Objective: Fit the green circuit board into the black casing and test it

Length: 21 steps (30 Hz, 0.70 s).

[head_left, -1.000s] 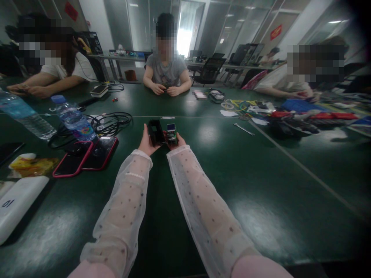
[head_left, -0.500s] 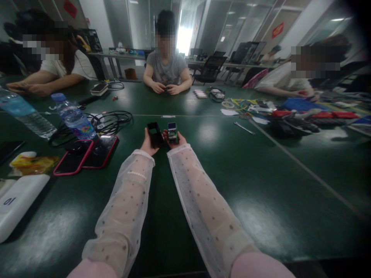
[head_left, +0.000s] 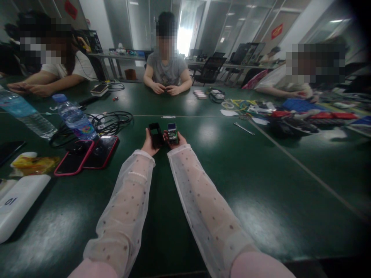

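My left hand (head_left: 148,144) is closed around a black plastic casing (head_left: 156,135) with a rectangular window near its top. Beside it, my right hand (head_left: 180,141) grips a small green circuit board (head_left: 172,135) that has a little screen at its upper end. The two pieces are held close together but apart, just above the dark green table (head_left: 220,181). Sheer dotted sleeves cover both forearms. The fingers under the casing and the board are largely hidden.
Two red-edged phones (head_left: 100,153), a water bottle (head_left: 75,117) and coiled black cable (head_left: 118,119) lie to the left. A white power bank (head_left: 21,206) is nearer. To the right are a wrench (head_left: 244,128) and heaped cables (head_left: 246,105). Several people sit around the table.
Both hands keep their hold on the casing and the board. Only a very slight shift of the view and the hands shows.
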Tool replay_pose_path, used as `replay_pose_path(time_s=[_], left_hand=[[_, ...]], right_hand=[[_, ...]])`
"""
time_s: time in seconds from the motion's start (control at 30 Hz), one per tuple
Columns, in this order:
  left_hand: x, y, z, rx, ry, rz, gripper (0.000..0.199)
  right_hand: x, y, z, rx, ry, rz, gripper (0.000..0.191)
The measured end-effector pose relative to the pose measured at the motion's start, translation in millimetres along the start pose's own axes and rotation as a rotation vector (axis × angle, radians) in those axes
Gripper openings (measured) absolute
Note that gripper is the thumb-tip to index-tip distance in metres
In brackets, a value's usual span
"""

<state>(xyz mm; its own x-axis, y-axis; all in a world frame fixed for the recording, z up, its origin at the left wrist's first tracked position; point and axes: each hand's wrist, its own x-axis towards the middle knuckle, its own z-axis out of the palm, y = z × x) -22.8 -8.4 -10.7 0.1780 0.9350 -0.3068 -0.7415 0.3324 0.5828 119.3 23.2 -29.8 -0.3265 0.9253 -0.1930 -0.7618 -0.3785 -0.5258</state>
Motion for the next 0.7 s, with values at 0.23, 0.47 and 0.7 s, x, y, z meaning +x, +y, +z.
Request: replay_pose_path(time_s=[0.23,0.47,0.7], left_hand=[[0,-1,2.4,0.018,0.023,0.008,0.078],[3,-3,4.0,0.063,0.052,0.025,0.083],[8,-3,1.6,0.106,0.121,0.022,0.082]], right_hand=[[1,1,-1,0.017,-0.012,-0.006,0.048],[-6,-7,15,-0.037,0.068,-0.086,0.038],[-17,-31,52,-0.298,0.094,-0.375,0.023]])
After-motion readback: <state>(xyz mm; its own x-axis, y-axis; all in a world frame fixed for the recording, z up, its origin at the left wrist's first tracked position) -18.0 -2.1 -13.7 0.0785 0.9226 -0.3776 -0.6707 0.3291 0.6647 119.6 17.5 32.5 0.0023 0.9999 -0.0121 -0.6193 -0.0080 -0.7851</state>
